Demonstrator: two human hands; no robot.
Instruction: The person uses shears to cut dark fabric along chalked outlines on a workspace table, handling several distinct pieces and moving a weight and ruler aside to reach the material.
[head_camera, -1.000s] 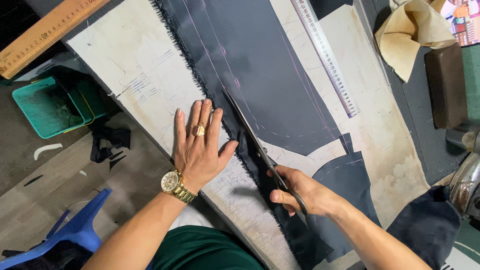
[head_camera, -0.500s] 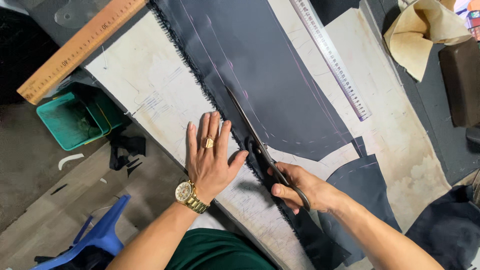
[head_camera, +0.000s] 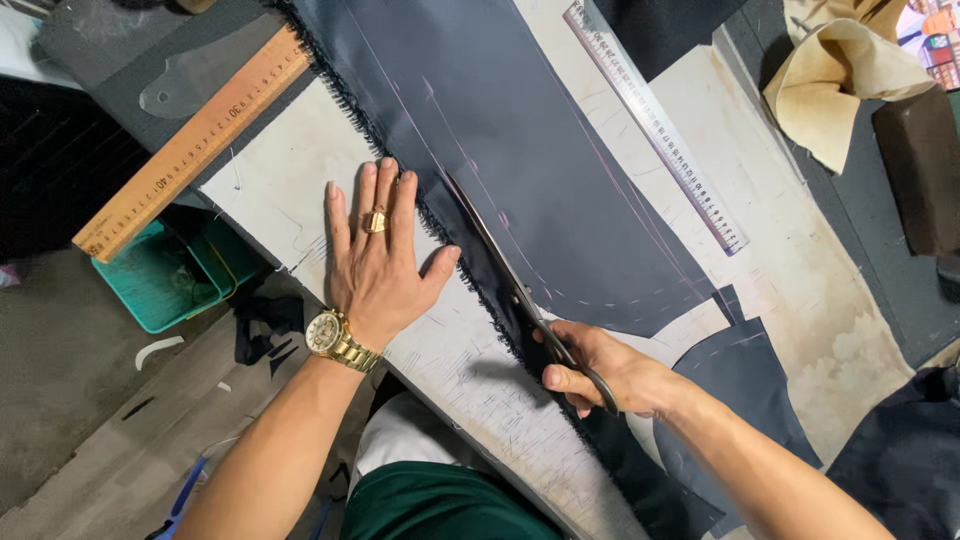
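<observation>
Your right hand (head_camera: 600, 372) is wrapped around the handles of a pair of dark scissors (head_camera: 510, 280), fingers curled through the loops so that the handles are mostly hidden beneath your knuckles; only the long blades show, lying along the frayed left edge of the dark navy fabric (head_camera: 520, 150) and pointing away from you. Whether the blades are parted or closed is hard to make out, since they read as one dark strip against the dark cloth. Your left hand (head_camera: 378, 262) lies flat with fingers spread and palm down on the pale desk (head_camera: 290, 190), just beside the fabric's frayed edge, thumb reaching toward the cloth; it bears a gold ring and a gold wristwatch (head_camera: 335, 338). The fabric carries faint chalk lines and runs out of view at the top. A clear ruler (head_camera: 655, 125) lies to the right of the fabric, its upper end cut off by the frame. A wooden ruler (head_camera: 190, 145) rests at the desk's left corner, above a green bin (head_camera: 165, 285) on the floor. A tan cloth (head_camera: 835, 85) sits at the upper right, partly cropped.
</observation>
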